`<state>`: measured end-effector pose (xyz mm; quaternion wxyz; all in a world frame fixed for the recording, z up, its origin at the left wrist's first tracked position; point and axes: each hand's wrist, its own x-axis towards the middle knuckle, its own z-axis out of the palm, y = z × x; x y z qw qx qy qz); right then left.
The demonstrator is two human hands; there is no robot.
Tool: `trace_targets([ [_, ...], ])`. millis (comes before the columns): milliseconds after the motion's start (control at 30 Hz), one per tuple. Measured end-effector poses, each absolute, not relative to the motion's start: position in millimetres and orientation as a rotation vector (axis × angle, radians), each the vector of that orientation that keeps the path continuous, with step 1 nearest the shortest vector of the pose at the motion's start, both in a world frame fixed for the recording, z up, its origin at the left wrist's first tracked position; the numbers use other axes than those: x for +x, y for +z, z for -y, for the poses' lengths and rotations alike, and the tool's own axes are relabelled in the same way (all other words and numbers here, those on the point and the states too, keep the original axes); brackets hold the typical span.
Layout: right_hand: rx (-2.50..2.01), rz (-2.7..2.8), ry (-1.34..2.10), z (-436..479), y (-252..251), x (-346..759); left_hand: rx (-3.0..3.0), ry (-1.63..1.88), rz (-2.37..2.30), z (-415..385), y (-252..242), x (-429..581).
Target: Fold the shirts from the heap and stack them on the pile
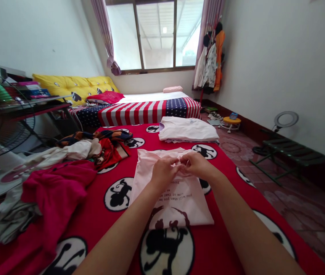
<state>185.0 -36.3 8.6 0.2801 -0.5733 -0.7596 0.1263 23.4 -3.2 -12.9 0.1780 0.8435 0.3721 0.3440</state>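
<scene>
The left hand [164, 173] and right hand [197, 166] are closing on the top edge of a pale pink printed T-shirt [176, 204], pinching its fabric together as it is lying on a red monkey-print blanket [89, 221]. Ahead of the right hand, a folded white T-shirt [188, 129] is resting on the blanket, while a crumpled magenta garment [56, 194] and a heap of red patterned cloth [112, 151] are lying to the left of the left hand. Farther ahead, a stars-and-stripes bedspread [148, 111] is covering another bed.
</scene>
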Motion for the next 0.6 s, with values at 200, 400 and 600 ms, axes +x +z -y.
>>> trace_targets([
  [200,-1.502,1.973,0.407,37,8,179,2.117,1.159,-0.972,1,-28,25],
  [400,-1.525,1.857,0.375,37,11,177,1.997,1.284,-0.972,5,-27,25],
  [600,-1.577,1.67,0.333,35,13,179,2.1,1.338,-0.98,7,-25,27],
])
